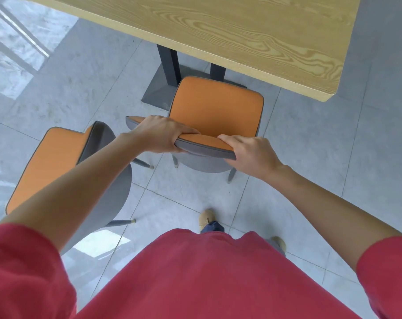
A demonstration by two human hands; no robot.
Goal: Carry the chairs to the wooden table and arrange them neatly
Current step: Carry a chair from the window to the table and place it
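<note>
Both hands, left hand (159, 132) and right hand (248, 149), are closed on the backrest top of the chair (215, 111) at 12 o'clock, arms stretched forward, so it should go straight under the wooden surface (241, 31), level with the second chair (64, 162) at 9 o'clock.

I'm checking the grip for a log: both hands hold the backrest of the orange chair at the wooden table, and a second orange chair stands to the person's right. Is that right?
Not quite. In the head view the second orange chair stands to the person's left, not right. The rest holds: the left hand and right hand both grip the backrest of the orange chair at the wooden table.
</note>
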